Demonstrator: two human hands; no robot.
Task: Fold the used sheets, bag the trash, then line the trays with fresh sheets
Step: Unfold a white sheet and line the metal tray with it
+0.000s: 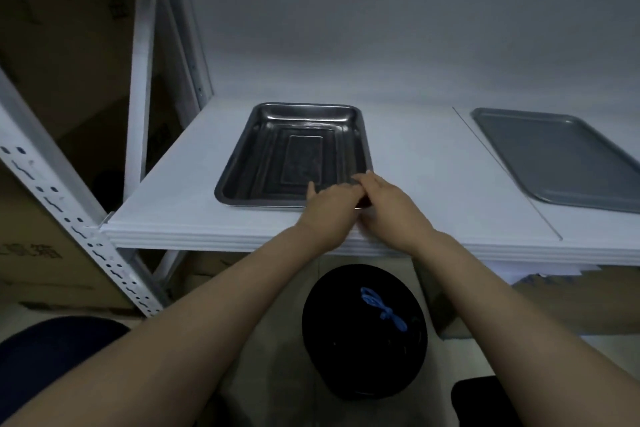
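A deep steel tray (277, 152) lies bare on the white shelf (422, 163), its long side running away from me. Both my hands meet at its near right corner. My left hand (330, 210) lies across the near rim, thumb spread and fingers reaching into the tray. My right hand (389, 206) covers the corner itself, fingers curled over the rim and thumb low beside it. A flat grey tray (561, 163), also bare, sits at the shelf's right. Under the shelf stands a round black trash bin (363, 350) with a blue cord (381, 308) in it.
The shelf's front edge (225, 241) shows several thin white layers. A perforated metal rack post (79, 218) slants down at the left, with cardboard boxes (52, 45) behind it. A dark blue seat (45, 357) sits at lower left.
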